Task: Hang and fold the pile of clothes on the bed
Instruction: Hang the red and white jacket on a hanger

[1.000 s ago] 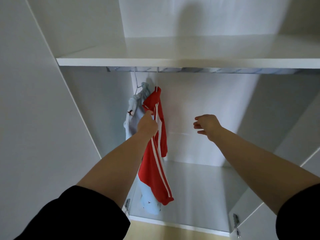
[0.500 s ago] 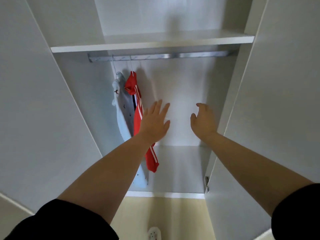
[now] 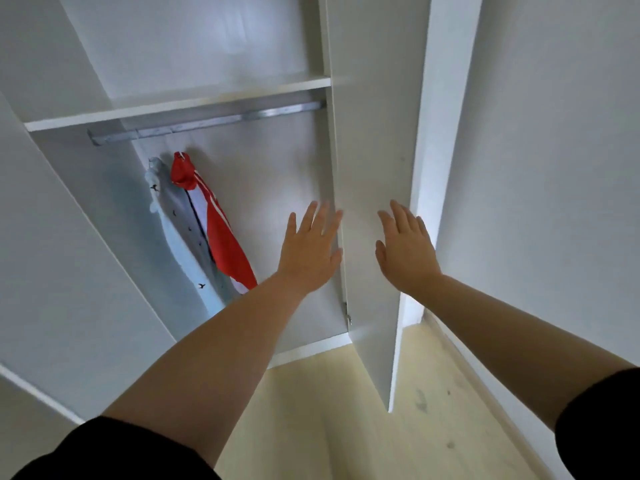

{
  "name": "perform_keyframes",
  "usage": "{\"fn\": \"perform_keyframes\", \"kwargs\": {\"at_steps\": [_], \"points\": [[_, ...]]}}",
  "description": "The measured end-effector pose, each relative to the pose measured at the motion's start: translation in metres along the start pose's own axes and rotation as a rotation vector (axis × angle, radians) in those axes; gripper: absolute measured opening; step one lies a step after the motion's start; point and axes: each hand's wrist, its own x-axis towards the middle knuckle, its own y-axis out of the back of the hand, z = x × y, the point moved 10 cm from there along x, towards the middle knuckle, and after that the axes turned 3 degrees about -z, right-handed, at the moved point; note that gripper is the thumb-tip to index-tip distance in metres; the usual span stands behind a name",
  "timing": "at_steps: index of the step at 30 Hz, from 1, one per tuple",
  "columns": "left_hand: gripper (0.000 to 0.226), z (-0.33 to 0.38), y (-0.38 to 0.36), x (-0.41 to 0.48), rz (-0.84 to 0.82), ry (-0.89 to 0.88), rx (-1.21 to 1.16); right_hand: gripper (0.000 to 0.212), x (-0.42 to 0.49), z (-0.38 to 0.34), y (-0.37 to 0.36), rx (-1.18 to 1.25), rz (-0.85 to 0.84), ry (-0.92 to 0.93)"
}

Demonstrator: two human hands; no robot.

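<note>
Setting: white wardrobe, standing open; pale floor. Fingers of left hand and right hand: straight, spread, holding nothing. Beyond: red garment and pale blue garment hanging from rail. Bed pile: out of view. Risk: right door, if swung shut, may trap fingers or catch a hanging hem.

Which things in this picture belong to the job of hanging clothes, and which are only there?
Job: red garment, pale blue garment, rail, left hand, right hand.
Only there: shelf, wardrobe door, floor.
</note>
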Motion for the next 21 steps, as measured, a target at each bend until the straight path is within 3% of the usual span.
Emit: {"fn": "perform_keyframes", "kwargs": {"at_steps": [10,21], "points": [[0.069,0.216,0.076,-0.125,0.001,-0.317,-0.146,0.056,-0.256,0.119,0.091,-0.208,-0.038,-0.439],[0.068,0.512,0.167,-0.231,0.023,-0.756,-0.267,0.055,-0.546,0.261,0.216,-0.303,0.039,-0.838]]}}
